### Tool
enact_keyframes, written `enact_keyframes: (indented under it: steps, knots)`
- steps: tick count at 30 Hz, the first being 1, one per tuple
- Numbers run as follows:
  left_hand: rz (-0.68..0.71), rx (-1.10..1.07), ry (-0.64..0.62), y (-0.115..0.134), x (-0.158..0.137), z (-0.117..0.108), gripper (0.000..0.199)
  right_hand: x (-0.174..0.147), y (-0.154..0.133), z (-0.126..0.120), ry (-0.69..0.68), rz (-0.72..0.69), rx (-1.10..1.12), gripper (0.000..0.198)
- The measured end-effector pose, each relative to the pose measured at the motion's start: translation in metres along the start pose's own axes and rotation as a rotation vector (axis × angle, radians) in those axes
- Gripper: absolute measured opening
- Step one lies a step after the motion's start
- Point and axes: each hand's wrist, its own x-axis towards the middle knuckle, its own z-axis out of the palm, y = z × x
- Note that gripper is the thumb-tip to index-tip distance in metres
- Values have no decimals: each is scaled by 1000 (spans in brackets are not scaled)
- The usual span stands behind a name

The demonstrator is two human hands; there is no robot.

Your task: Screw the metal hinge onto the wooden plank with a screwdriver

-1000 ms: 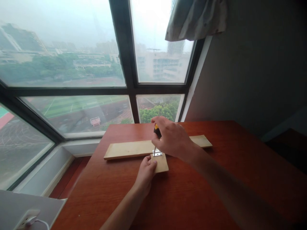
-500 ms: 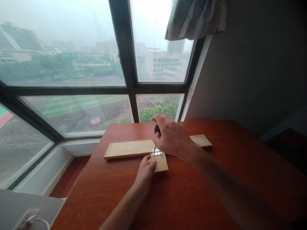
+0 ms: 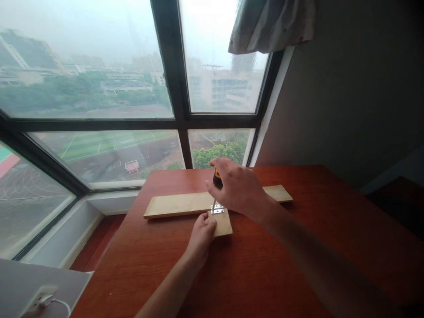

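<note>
My left hand (image 3: pixel 202 232) grips the left edge of a small wooden board (image 3: pixel 221 224), thumb on top. A silver metal hinge (image 3: pixel 217 210) lies across the joint between this piece and a long wooden plank (image 3: pixel 180 204) behind it. In my right hand (image 3: pixel 240 185) is a screwdriver (image 3: pixel 217 180) with a black and yellow handle, held nearly upright. Its shaft runs down to the left side of the hinge; the tip's exact contact is too small to make out. My right hand and forearm hide part of the plank.
The reddish-brown table (image 3: pixel 149 274) carries the boards. Beyond its far edge stands a large window with a dark frame (image 3: pixel 132 125). A curtain (image 3: pixel 273 26) hangs at upper right. A plug sits in a wall socket (image 3: pixel 43 300) at lower left.
My right thumb has lifted away from the screwdriver handle, showing more of its yellow part. My left hand and the boards stay in place.
</note>
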Motion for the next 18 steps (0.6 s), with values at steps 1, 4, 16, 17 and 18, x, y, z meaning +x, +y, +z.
enact_keyframes:
  steps: [1,4,16,17,18]
  knots:
    - [-2,1,-1,0,0,0,30,1,0,0,-7,9,-15,35]
    - [-7,7,-2,1,0,0,31,2,1,2,-10,18,-24,30]
    - [-11,20,17,3,-1,3,31,3,0,1,-21,25,-8,31]
    - [-11,23,18,3,-1,3,32,3,0,1,-19,24,-4,30]
    - [-7,24,18,3,0,4,32,3,0,2,-15,20,3,31]
